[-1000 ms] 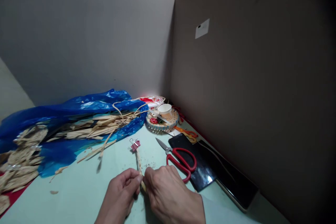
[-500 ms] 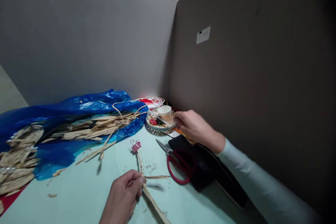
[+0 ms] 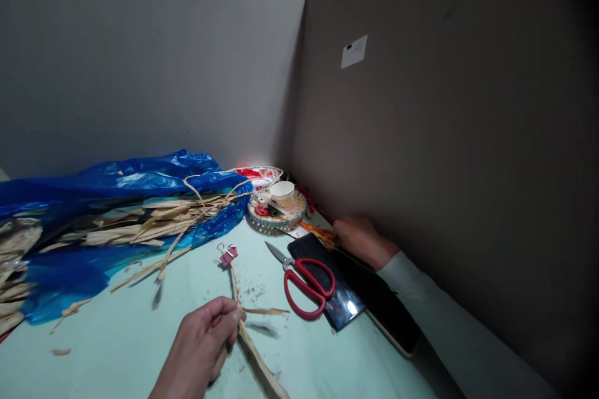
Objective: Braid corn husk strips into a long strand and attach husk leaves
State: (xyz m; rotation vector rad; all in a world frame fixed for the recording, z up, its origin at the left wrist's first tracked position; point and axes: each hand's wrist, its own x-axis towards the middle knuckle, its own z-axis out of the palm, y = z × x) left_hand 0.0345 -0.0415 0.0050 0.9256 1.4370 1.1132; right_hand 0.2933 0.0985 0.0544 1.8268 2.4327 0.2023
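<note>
My left hand [image 3: 206, 340] pinches a twisted strand of dry, straw-coloured plant fibre [image 3: 256, 358] between thumb and forefinger. A pink binder clip [image 3: 229, 255] grips the strand's far end on the pale green table. One loose strip [image 3: 266, 311] sticks out to the right from the pinch, and the untwisted end runs toward me. My right hand [image 3: 362, 240] reaches to the right side by the dark wall, its fingers curled down and in shadow; what they hold, if anything, is hidden. It is nearest to some orange and red material [image 3: 322, 235].
Red-handled scissors [image 3: 306, 287] lie partly on a black phone [image 3: 344, 312], beside a larger dark device [image 3: 393, 318]. Behind stands a round woven basket [image 3: 276, 222] with a paper cup [image 3: 282, 193] on it. A blue plastic bag [image 3: 140, 171] with dry fibre strips [image 3: 154, 221] lies left.
My right hand has moved right and down, away from the basket toward the wall's foot. My left hand keeps its pinch on the strand. The view has shifted slightly.
</note>
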